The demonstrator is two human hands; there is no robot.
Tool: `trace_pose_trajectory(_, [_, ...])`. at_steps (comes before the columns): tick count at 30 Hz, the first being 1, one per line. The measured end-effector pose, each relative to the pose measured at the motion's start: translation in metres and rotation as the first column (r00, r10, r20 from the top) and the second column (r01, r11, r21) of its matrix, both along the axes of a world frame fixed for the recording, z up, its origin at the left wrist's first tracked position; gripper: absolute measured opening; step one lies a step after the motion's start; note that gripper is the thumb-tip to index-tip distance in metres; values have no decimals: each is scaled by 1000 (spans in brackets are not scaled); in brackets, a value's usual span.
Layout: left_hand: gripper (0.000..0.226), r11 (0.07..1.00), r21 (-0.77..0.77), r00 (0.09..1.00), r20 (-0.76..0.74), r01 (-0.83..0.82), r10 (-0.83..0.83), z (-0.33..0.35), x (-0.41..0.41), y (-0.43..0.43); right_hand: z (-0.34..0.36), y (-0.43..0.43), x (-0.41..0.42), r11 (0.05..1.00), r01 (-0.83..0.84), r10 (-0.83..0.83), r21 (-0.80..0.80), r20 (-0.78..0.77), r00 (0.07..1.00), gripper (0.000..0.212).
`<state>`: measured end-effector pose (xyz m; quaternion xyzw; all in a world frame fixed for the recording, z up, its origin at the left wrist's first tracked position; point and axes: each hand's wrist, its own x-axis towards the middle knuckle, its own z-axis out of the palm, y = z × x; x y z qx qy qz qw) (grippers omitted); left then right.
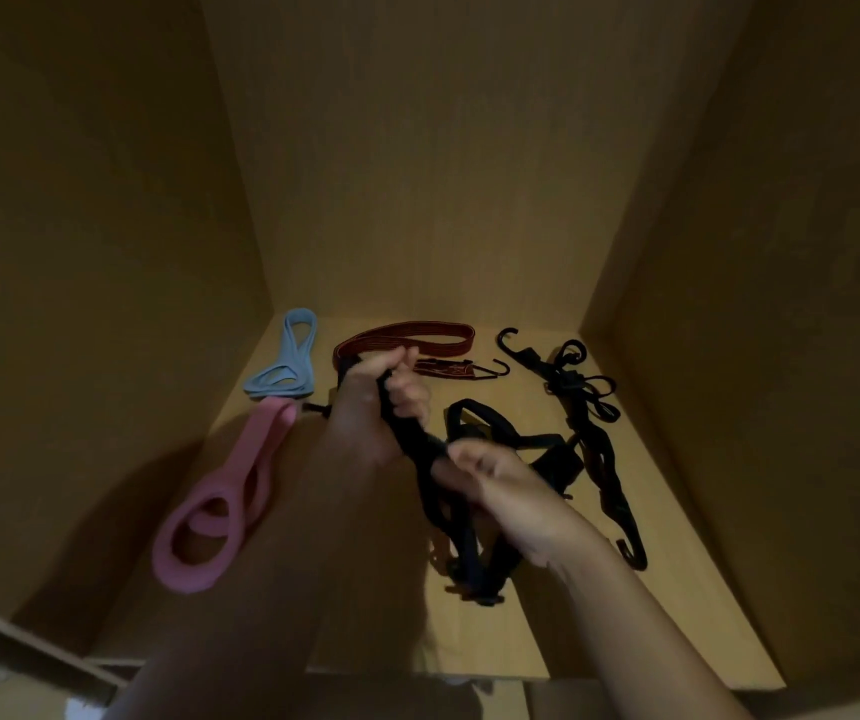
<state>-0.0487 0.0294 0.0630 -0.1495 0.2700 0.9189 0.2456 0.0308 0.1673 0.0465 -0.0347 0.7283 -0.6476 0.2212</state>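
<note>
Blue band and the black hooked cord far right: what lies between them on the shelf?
Head view: a red striped cord with a hook, partly behind the left hand gripping a black strap.

Both bare forearms reach forward; the farther left hand clenches a black woven strap, the nearer right hand pinches it.

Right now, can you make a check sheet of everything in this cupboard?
Surface: wooden shelf, partly in shadow.
Job's things: black strap, lifted, ends dangling.
Clutter: pink band and blue band at left; red strap at back; black hooked cords at right.
Hands: left hand grips the black strap high; right hand pinches it lower.
Cables: nothing seen.
Surroundings: wooden walls on three sides.
</note>
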Motion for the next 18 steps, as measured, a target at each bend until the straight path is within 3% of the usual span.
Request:
trace_pose_trajectory(2, [24,984,-12,981,-77,178,-178,-5,6,-4,-3,7,-15,922,383,-386,-50,-62,920,12])
trace_pose_trajectory(4, [18,958,-11,953,-96,286,-286,-11,11,-6,-7,18,-34,802,579,-536,146,-250,806,14])
trace_pose_trajectory(6, [11,949,-30,947,-63,315,-316,-20,14,-3,-19,27,-49,709,543,-387,450,-394,833,34])
trace_pose_trajectory(8, [7,946,-66,947,-10,318,-320,-29,15,-1,-27,29,-58,652,417,-213,634,-374,903,46])
trace_pose_trajectory(11, [10,923,-217,948,56,318,-314,-34,19,2,-34,26,-61,577,334,-85,746,-351,932,21])
trace_pose_trajectory(12, [9,864,-385,944,78,325,-320,-38,16,7,-35,26,-61,560,344,-72,754,-369,927,15])
trace_pose_trajectory(13, [12,724,-607,936,101,327,-339,-38,16,13,-36,26,-61,550,358,-70,754,-386,920,13])
trace_pose_trajectory(14, [24,477,-823,920,130,308,-370,-41,16,18,-35,26,-61,548,368,-72,751,-397,915,13])
trace_pose_trajectory(15, [39,213,-941,892,154,264,-424,-47,15,22,-36,26,-61,548,371,-74,750,-398,914,13])
trace_pose_trajectory(16, [50,81,-979,871,127,187,-475,-55,16,24,-36,27,-61,549,365,-73,752,-392,917,14])
trace_pose_trajectory(18, [64,58,-990,836,80,132,-543,-66,23,25,-37,26,-61,550,349,-73,759,-372,925,14])
